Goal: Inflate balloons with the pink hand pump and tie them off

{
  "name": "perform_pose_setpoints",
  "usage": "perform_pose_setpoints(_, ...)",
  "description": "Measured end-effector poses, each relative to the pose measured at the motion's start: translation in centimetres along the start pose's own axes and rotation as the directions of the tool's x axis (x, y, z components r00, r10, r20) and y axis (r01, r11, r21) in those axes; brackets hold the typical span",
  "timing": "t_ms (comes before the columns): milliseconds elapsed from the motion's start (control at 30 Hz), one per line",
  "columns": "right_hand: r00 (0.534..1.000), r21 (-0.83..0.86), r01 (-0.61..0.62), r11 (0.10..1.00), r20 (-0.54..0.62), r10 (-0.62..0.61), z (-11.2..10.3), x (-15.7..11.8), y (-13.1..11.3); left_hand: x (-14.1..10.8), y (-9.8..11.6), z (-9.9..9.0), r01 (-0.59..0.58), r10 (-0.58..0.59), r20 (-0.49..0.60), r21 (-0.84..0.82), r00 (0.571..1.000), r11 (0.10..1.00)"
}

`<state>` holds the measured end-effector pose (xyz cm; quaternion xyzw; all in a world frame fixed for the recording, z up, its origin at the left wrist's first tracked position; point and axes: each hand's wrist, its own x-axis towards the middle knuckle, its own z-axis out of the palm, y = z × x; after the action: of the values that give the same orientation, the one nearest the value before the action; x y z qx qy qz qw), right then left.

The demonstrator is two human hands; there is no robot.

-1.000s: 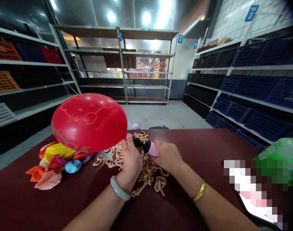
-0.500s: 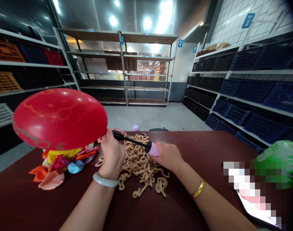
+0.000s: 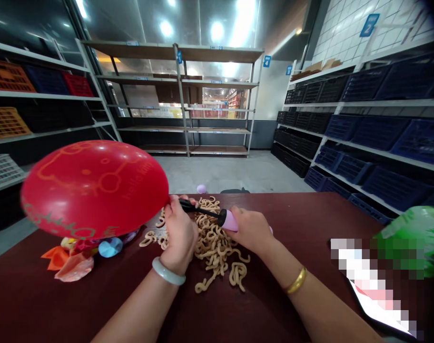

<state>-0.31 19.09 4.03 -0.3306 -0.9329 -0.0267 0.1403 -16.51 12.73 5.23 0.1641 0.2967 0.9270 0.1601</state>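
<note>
A large inflated red balloon [image 3: 95,188] with printed outlines floats at the left, its neck at my left hand [image 3: 181,224]. That hand is closed around the balloon's neck and the black end of a hand balloon pump [image 3: 212,213]; the exact join is hidden by my fingers. My right hand [image 3: 251,228] wraps round the pump's pink-purple part, and a short black rod shows between the two hands. Below and behind them lies a pile of tan, curly, string-like pieces [image 3: 217,243]. Under the balloon rest several uninflated balloons [image 3: 76,267] in orange, peach and blue.
The dark red table [image 3: 291,228] spans the front. A green plastic bag [image 3: 413,238] and a partly blurred white flat item [image 3: 377,305] are at the right. Shelves with crates [image 3: 360,133] line both sides, and a metal rack [image 3: 183,100] stands behind.
My left hand has moved right toward my right hand, carrying the balloon along and slightly down. Less of the pump's black rod shows. My right hand has barely moved.
</note>
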Motion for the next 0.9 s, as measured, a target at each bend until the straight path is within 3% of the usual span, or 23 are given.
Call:
perform_pose_setpoints(167, 1.0, 0.044, 0.011, 0.999, 0.006, -0.011, -0.3, -0.3, -1.1, -3.5, -1.8, 0.8, 0.089, -0.09, 0.039, 0.028, 0.995, 0.996)
perform_pose_setpoints(367, 1.0, 0.086, -0.007, 0.996, -0.016, 0.009, -0.3, -0.4, -1.3, -4.1, -1.7, 1.1, 0.068, -0.068, 0.143, 0.006, 0.987, 0.998)
perform_pose_setpoints(433, 1.0, 0.091, -0.018, 0.996, -0.013, 0.019, -0.2, -0.2, -1.2, -3.6, -1.0, 1.3, 0.065, -0.065, 0.155, 0.003, 0.986, 0.998)
perform_pose_setpoints(533, 0.999, 0.089, -0.011, 0.996, -0.031, 0.014, 0.1, 0.0, -0.9, -1.7, 0.7, 1.3, 0.055, -0.053, 0.076, -0.026, 0.996, 0.998)
perform_pose_setpoints(700, 0.998, 0.046, 0.04, 0.998, -0.05, -0.038, 0.8, 0.3, 0.2, 3.2, 3.5, -0.5, -0.019, 0.017, -0.041, -0.049, 0.999, 0.999)
perform_pose_setpoints(800, 0.999, 0.017, 0.038, 0.999, -0.038, -0.038, 1.0, 0.4, 0.8, 4.9, 4.0, -1.4, -0.022, 0.018, -0.076, -0.049, 0.997, 0.999)
perform_pose_setpoints(900, 0.999, -0.009, 0.031, 0.999, -0.013, -0.031, 0.9, 0.3, 1.0, 4.7, 3.3, -1.5, -0.038, 0.035, -0.07, -0.05, 0.997, 0.998)
